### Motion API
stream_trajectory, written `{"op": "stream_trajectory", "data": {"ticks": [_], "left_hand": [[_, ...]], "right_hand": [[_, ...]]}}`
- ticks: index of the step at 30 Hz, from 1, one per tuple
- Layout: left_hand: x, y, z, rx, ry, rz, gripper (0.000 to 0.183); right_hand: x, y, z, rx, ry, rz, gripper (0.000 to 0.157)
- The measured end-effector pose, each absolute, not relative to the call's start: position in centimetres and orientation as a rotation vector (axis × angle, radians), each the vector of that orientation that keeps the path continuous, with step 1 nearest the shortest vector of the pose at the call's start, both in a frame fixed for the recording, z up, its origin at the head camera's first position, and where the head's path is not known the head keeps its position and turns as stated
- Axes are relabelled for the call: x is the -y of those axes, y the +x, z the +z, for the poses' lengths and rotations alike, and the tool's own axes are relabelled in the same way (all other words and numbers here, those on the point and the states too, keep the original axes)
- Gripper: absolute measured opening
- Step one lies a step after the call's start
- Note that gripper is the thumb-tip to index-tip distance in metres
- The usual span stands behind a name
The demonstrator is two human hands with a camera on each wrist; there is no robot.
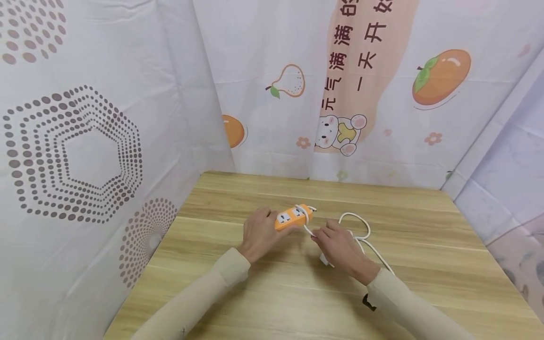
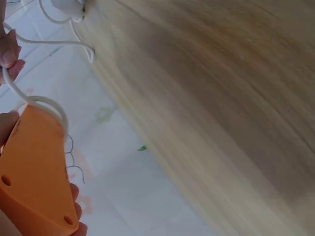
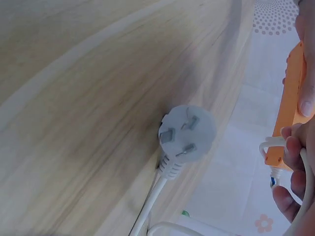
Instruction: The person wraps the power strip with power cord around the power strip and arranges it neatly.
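My left hand [image 1: 260,232] grips an orange power strip [image 1: 291,217] by its near end, holding it above the table. White sockets show on its upper face in the head view; its plain orange back [image 2: 37,167] faces the left wrist camera. A white cord [image 1: 307,219] loops over the strip's far end. My right hand [image 1: 340,245] pinches that cord just right of the strip, fingers curled round it. Beneath the right hand lies the white plug [image 3: 188,132], its three flat prongs showing in the right wrist view.
More white cord [image 1: 369,231] curls on the wooden table [image 1: 238,302] beyond and right of the right hand. Printed white curtains [image 1: 263,156] hang along the table's back and left edges. A dark band [image 1: 369,302] shows at the right sleeve.
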State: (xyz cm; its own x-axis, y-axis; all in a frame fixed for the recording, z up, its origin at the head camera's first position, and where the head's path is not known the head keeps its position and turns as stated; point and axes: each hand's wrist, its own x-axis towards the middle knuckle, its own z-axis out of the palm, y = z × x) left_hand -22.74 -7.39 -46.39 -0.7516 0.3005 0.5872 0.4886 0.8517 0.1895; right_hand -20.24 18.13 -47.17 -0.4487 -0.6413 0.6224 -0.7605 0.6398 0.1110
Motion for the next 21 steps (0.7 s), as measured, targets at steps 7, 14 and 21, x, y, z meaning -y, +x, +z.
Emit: {"op": "stream_trajectory", "data": {"ticks": [7, 14, 21], "left_hand": [[7.4, -22.5, -45.8, 2.578, -0.606, -0.32, 0.067], [7.7, -22.4, -44.8, 2.712, -0.687, -0.367, 0.058], [8.1, -22.3, -44.2, 2.818, -0.874, -0.451, 0.053]], "right_hand": [[-18.8, -19.8, -46.8, 2.209, 1.128, 0.189, 0.044], [-19.3, -20.2, -45.6, 2.077, 1.152, 0.117, 0.041], [-19.6, -21.1, -44.2, 1.897, 1.132, 0.208, 0.035]]}}
